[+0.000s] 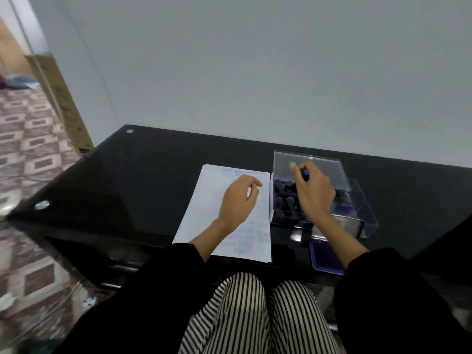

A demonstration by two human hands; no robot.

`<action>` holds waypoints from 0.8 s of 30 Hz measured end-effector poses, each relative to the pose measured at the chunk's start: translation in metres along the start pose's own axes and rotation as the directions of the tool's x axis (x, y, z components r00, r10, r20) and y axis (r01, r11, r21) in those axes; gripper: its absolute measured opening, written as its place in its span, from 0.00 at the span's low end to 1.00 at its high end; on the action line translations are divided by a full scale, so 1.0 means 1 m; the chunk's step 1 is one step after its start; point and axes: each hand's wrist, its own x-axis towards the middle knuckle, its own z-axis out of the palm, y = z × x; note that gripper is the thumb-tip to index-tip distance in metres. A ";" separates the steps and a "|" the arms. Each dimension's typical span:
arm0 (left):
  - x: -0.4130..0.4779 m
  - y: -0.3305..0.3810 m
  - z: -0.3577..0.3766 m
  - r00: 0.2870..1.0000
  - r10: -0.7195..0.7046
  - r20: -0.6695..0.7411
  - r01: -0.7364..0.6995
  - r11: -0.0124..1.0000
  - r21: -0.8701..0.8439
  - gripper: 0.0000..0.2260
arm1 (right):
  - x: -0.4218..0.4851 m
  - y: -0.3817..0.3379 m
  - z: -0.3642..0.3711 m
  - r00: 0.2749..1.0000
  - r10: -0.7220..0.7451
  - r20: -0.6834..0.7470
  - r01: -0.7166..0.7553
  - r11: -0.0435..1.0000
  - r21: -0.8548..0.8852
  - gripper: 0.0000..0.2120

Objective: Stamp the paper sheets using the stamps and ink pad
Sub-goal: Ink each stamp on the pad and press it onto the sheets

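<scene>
Your right hand (315, 191) hovers over the one clear plastic box (281, 159) on the glossy black desk (153, 175), its grip clamped on a small dark-blue stamp (305, 173). That forearm hides part of the single open blue ink pad (325, 256). Your left hand (238, 200) rests on the white stamped paper sheets (204, 200), grip slack, holding nothing. Perhaps five more dark stamps (282, 200) stand in the box.
</scene>
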 end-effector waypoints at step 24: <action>0.074 -0.163 -0.009 0.904 -0.318 0.285 0.065 0.761 0.645 0.23 | 0.085 -0.051 0.203 0.896 -0.127 0.426 0.205 0.968 -0.143 0.17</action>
